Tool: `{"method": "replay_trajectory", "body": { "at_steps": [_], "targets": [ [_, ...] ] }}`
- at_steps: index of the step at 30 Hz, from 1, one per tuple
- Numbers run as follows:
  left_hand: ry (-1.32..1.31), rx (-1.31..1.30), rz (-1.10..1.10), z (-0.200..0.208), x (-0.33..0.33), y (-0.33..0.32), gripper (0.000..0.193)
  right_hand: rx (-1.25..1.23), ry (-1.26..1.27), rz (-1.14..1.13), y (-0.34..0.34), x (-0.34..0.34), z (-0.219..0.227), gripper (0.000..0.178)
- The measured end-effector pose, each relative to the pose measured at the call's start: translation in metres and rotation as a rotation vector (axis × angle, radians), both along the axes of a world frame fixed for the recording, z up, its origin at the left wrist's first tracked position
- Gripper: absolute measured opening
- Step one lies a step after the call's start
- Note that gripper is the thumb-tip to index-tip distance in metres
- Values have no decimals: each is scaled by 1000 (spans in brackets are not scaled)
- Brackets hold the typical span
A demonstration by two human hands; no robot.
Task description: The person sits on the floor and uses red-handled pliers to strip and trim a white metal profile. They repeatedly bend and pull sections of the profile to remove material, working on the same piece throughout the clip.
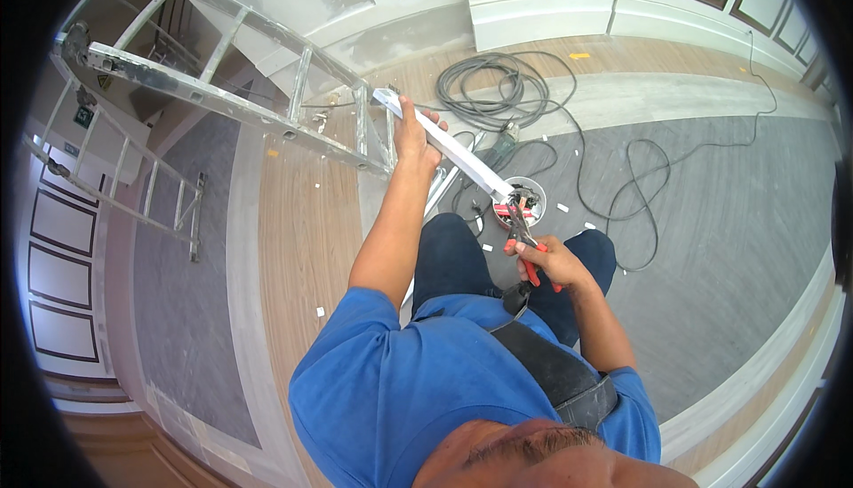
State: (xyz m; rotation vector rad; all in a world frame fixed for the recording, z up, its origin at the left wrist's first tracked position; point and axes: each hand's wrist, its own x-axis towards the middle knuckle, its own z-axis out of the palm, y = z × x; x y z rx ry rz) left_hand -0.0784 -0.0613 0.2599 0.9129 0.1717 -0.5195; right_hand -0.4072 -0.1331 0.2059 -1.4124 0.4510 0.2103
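Observation:
My left hand [416, 137] is wrapped round a long white strip of plastic trunking [473, 166], which slants down toward my knees. In my right hand [562, 266] is a pair of red-handled pliers [536, 277]. Their dark jaws are at the lower end of the trunking; whether they grip its edge I cannot tell. Beneath that end stands a white bucket [545, 197] holding red-handled tools and other small items, partly hidden by the trunking and pliers.
A paint-spotted aluminium ladder [244, 102] leans in at the upper left, close to my left hand. Beyond the bucket lie a greenish power tool [505, 145] and a coiled grey cable [484, 88], whose loose loops run right. Small white offcuts [562, 208] are scattered across the floor.

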Motion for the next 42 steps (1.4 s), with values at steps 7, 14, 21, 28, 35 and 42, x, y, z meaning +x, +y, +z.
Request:
{"method": "replay_trajectory", "body": {
  "at_steps": [7, 14, 21, 28, 35, 42],
  "targets": [
    [22, 8, 2, -15, 10, -2, 50, 153, 25, 10, 1, 4, 7, 46],
    [-35, 21, -3, -11, 2, -6, 51, 205, 35, 23, 0, 12, 14, 47],
    [-84, -22, -33, -2, -5, -8, 52, 196, 31, 35, 2, 15, 20, 44],
    [-113, -19, -47, 5, -13, -8, 56, 172, 64, 45, 5, 18, 24, 43],
    [-170, 1, -81, 3, -12, -9, 50, 260, 65, 57, 7, 18, 19, 41],
    [22, 70, -17, -7, 4, -5, 59, 261, 58, 34, 8, 17, 9, 42]
  ]
}}
